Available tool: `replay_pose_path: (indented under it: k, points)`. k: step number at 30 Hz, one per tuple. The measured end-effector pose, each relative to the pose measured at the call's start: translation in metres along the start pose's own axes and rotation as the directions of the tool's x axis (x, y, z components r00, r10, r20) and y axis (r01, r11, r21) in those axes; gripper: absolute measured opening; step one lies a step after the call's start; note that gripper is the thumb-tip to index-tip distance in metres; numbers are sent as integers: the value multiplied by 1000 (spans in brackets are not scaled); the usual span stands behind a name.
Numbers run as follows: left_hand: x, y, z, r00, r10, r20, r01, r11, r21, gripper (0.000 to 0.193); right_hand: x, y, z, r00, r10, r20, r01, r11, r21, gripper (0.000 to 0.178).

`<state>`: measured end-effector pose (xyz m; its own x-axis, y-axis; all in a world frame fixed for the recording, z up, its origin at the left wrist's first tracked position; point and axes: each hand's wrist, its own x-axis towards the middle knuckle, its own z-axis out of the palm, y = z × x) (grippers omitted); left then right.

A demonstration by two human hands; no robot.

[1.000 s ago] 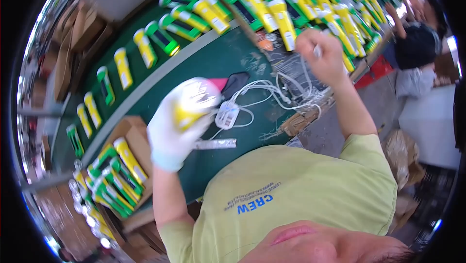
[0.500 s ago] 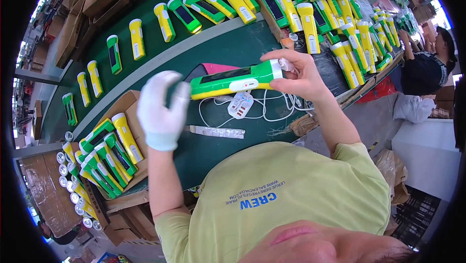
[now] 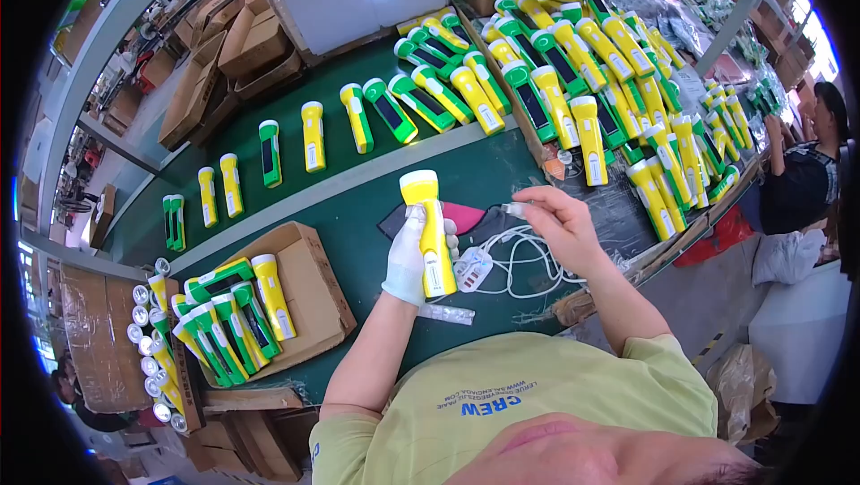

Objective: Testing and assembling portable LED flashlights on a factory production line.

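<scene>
My left hand, in a white glove, is closed round the body of a yellow and green flashlight. The flashlight's wide head points away from me, its tail toward me. Bare apart from a whitish wrap at one fingertip, my right hand is held off to the right with its fingers loosely apart. Under it lie a white cable and a small white USB hub. A black and pink cloth is behind the flashlight.
An open cardboard box holds several flashlights at left. More stand along the green belt and lie piled on the right-hand bench. A bright round spot shows on a white board at the back. Another person is far right.
The flashlight has turned from lying crosswise to pointing away, and passed from my right hand into my gloved left hand. My right hand has let go. The view has tilted upward.
</scene>
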<state>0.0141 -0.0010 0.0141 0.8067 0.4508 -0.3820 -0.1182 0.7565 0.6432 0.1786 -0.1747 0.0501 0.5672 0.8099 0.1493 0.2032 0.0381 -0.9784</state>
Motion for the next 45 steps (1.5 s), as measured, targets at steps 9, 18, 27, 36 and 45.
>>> replay_pose_path:
  k: [9, 18, 27, 36, 45]
  points:
    - [15, -16, -6, 994, 70, -83, -73, 997, -31, 32, 11, 6, 63, 715, -617, 329, 674, 482, -560, 19]
    - [-2, -5, 11, 876, 477, 68, -471, 818, 331, 31, 19, 7, 63, 821, -375, 430, 471, 871, -140, 7]
    - [4, 24, 17, 929, 359, 94, -369, 917, 148, 32, -34, 26, 75, 708, -371, 601, 596, 771, -226, 14]
    - [-11, -15, 5, 990, 68, 121, -74, 996, 52, 56, 10, 5, 55, 915, 344, 210, -401, 833, 381, 18]
    - [-13, -22, -8, 987, -66, 148, 73, 997, -40, 67, 17, -9, 61, 983, -8, 184, -8, 996, 84, 11]
